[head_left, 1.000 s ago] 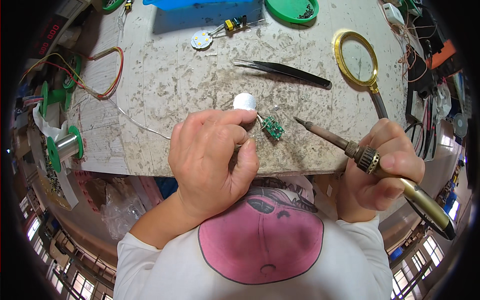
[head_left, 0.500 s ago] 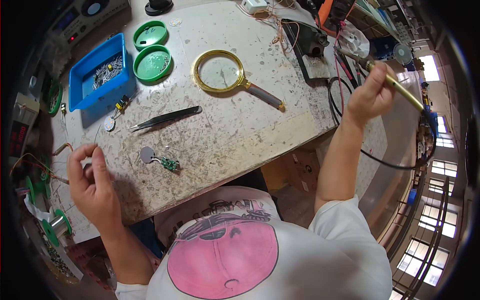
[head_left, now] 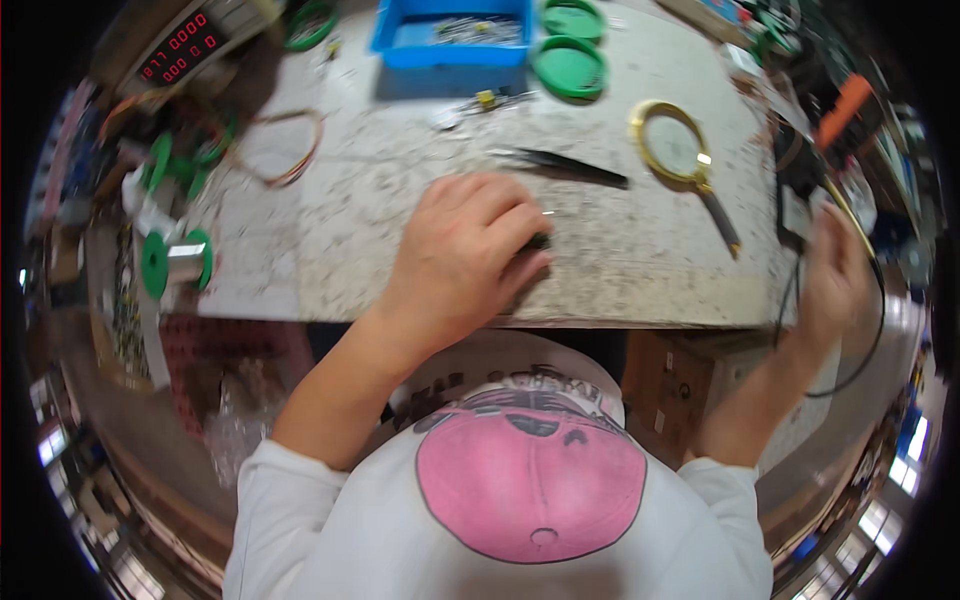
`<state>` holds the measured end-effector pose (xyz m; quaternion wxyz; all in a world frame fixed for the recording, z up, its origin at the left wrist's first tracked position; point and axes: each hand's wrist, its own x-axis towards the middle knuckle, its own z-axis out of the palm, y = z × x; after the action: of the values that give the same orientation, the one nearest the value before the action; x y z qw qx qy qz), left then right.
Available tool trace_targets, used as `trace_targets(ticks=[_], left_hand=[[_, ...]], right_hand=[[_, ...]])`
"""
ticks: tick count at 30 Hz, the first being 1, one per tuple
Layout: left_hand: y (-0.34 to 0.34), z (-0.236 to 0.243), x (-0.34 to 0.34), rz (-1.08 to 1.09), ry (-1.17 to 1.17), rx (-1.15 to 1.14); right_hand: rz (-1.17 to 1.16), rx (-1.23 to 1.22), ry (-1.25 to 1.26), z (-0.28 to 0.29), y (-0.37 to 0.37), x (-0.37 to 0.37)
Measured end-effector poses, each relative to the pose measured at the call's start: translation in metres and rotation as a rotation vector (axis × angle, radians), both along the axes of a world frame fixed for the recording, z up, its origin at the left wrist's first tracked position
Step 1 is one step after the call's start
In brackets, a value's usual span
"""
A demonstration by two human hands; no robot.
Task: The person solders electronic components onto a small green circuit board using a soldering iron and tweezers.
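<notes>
My left hand [head_left: 465, 250] is on the bench with curled fingers over a small dark piece that they mostly hide; I cannot make out what it is. Black tweezers [head_left: 570, 166] lie just beyond it. My right hand [head_left: 835, 280], smeared by motion, is at the soldering iron [head_left: 848, 215] beside its dark stand at the right; whether it grips the iron is unclear. The gold-rimmed magnifier [head_left: 710, 210] lies between tweezers and stand.
A blue bin [head_left: 450, 55] of parts and green dishes [head_left: 568, 78] stand at the back. A metering instrument [head_left: 195, 45], coiled wires [head_left: 300, 150] and a solder spool [head_left: 182, 265] are at the left. The bench edge [head_left: 600, 325] runs before me.
My right hand has carried the soldering iron rightward from the work to the stand. My left hand pulled back from the small board, then returned over it. The camera view has swung between frames.
</notes>
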<state>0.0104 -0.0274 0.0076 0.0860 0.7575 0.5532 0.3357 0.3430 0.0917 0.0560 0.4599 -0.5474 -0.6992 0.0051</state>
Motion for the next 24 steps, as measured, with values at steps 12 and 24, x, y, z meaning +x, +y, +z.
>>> trace_targets(ticks=[12, 24], left_hand=[[-0.042, -0.014, -0.017, 0.336, -0.011, 0.084], [-0.04, -0.018, -0.014, 0.295, -0.013, 0.081]], right_hand=[[1.331, 0.441, -0.048, 0.079, -0.097, -0.128], [1.335, 0.595, 0.018, 0.093, -0.108, -0.125]])
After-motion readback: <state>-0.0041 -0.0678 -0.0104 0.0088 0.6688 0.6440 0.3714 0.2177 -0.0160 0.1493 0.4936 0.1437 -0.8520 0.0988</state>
